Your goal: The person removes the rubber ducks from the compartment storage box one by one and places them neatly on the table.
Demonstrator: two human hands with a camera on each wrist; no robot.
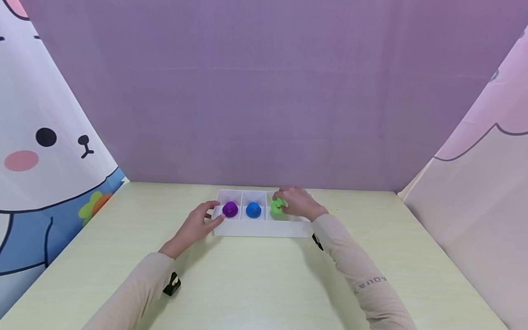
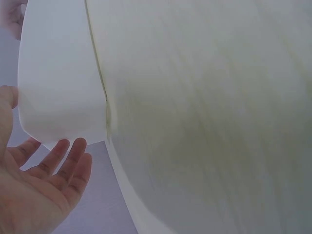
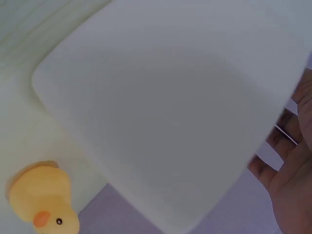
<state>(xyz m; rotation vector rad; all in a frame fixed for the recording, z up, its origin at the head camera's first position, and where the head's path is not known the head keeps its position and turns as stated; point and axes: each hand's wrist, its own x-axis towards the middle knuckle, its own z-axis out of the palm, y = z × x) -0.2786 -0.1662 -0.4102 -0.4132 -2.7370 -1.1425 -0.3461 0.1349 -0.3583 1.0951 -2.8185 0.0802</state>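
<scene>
A white compartment tray (image 1: 262, 228) stands near the back of the table. My left hand (image 1: 197, 229) holds its left end, thumb over the front rim and fingers against the end wall, as the left wrist view shows the fingers (image 2: 73, 165). From left to right, a purple toy duck (image 1: 230, 209) and a blue toy duck (image 1: 253, 210) sit in separate compartments. At the third compartment my right hand (image 1: 300, 202) pinches a green toy duck (image 1: 277, 206). That duck is out of sight in the right wrist view, behind the tray wall (image 3: 161, 112).
A yellow toy duck (image 3: 41, 195) stands on the table beyond the tray's right end, mostly hidden by my right arm in the head view. Behind the table (image 1: 255, 284) rises a purple panel (image 1: 255, 101), with printed cloth at both sides.
</scene>
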